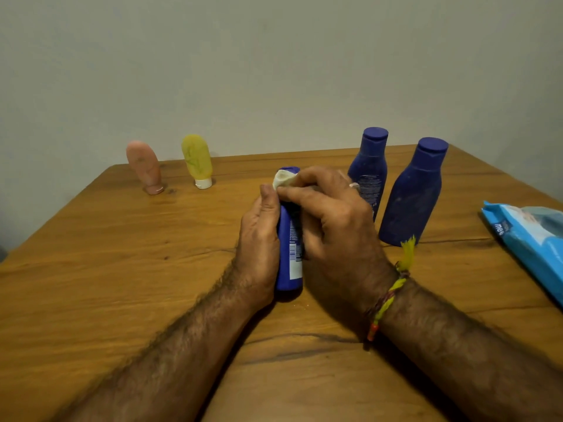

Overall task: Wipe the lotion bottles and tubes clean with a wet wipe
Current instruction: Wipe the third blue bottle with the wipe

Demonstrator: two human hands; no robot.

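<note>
Blue bottle (pixel 290 248) upright on table (pixel 122 269), long axis vertical. Left hand (pixel 259 239) wraps its side. Right hand (pixel 332 214) pinches wet wipe (pixel 283 178) against the cap, above left fingers.

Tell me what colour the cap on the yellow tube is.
White; the yellow tube stands on its cap, clearest in the head view.

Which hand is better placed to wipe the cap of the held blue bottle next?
The right hand. It already pinches the wet wipe at the top of the blue bottle, while the left hand grips the bottle's side to steady it on the table.
</note>
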